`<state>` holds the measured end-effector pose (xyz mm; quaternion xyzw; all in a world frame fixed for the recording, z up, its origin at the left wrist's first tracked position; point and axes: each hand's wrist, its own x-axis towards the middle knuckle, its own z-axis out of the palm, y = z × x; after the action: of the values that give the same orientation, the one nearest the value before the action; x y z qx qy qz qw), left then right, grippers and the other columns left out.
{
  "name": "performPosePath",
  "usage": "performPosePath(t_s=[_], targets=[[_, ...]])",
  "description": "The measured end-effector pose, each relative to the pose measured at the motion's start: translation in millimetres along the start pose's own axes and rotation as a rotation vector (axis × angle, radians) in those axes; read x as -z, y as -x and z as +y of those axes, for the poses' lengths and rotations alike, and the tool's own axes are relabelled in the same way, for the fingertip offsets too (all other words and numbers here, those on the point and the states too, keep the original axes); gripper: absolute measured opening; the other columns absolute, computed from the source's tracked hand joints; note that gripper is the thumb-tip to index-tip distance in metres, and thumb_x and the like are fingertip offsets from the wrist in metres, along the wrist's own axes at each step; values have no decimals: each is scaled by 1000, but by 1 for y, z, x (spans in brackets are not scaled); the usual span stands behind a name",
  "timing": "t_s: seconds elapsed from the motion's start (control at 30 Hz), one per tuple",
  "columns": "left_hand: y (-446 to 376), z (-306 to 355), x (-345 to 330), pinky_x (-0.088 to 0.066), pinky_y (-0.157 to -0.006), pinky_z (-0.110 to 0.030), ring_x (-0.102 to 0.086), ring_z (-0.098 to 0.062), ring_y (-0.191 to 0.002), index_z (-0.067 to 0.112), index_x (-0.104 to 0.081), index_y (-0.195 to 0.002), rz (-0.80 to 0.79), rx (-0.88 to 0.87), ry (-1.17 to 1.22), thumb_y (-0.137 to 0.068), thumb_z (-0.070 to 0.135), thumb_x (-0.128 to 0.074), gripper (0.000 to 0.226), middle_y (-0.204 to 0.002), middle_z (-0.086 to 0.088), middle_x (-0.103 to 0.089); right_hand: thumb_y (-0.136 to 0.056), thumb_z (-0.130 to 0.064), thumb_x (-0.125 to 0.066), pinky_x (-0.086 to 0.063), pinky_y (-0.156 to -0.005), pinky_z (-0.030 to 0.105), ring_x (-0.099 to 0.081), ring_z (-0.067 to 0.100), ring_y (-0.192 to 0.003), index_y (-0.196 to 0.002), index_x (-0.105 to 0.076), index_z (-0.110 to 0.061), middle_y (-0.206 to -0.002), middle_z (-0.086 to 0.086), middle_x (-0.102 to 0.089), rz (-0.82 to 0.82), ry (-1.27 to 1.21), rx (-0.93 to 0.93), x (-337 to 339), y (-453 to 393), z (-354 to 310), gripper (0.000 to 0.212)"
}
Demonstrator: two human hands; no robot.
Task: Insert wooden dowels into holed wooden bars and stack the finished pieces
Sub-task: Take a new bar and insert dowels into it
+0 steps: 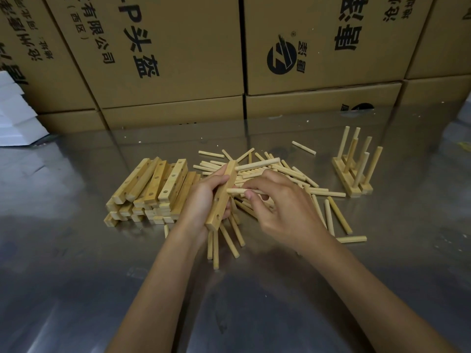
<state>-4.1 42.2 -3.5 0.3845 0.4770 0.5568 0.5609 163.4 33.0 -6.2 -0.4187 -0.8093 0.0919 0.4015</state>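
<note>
Left hand (204, 197) grips a holed wooden bar (222, 197) held above the steel table (76, 250), fingers curled round its far half, bar tilted with its near end lower. One dowel (257, 164) already sits in the bar's top hole and sticks out to the right. Right hand (283, 207) pinches a second dowel (238, 191) between thumb and fingers, its tip at the bar's face near the middle (cannot tell whether it is in the hole or only touching). Two lower holes on the bar are visible and open. Under and behind both hands lies the loose dowel pile (293, 174), spread across the table, some sticks fanning out toward the camera below the left wrist, one stray dowel (303, 148) lying apart at the back. Left of the hands, just beside the left hand, is the stack of bare holed bars (150, 189), several layers, top ones lying at a slant. Well to the right stand the finished pieces (353, 179): bars flat on the table with dowels upright in them, set close together. Behind everything a wall of printed cardboard boxes (178, 59); white foam blocks (12, 110) at the far left edge.
</note>
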Motion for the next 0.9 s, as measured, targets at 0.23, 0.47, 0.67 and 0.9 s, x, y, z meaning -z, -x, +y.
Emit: performPosePath(t_s=[0.23, 0.47, 0.67, 0.9], targets=[[0, -8, -7, -39, -41, -20, -48, -8, -50, 36, -72, -117, -37, -3, -6, -99, 21, -50, 32, -70, 0, -55, -91, -11, -59, -47, -65, 32, -53, 8, -75, -89, -69, -16, -82, -9, -59, 50, -66, -18, 0, -1, 1, 12], [0, -9, -9, -42, -43, -21, -49, -9, -53, 39, -69, -123, -20, -14, -32, -100, 24, -51, 33, -73, 0, -61, -92, -16, -63, -37, -53, 20, -53, 7, -61, -90, -71, -23, -67, -13, -59, 69, -175, -105, -3, 0, 4, 11], [-4, -2, 4, -44, -42, -22, -55, -7, -49, 36, -64, -130, 141, -56, 22, -99, 26, -50, 35, -86, 0, -74, -81, -53, -71, -49, -58, 29, -59, 3, -63, -101, -48, -36, -73, -10, -59, 179, -209, -337, -4, -2, 4, 35], [-6, 9, 21, -45, -41, -20, -52, -7, -48, 30, -65, -126, 213, -67, 176, -99, 22, -49, 32, -84, -3, -69, -83, -51, -55, -45, -67, 31, -57, 10, -76, -71, -54, -25, -77, -10, -60, -329, 226, -165, -23, 16, -12, 28]])
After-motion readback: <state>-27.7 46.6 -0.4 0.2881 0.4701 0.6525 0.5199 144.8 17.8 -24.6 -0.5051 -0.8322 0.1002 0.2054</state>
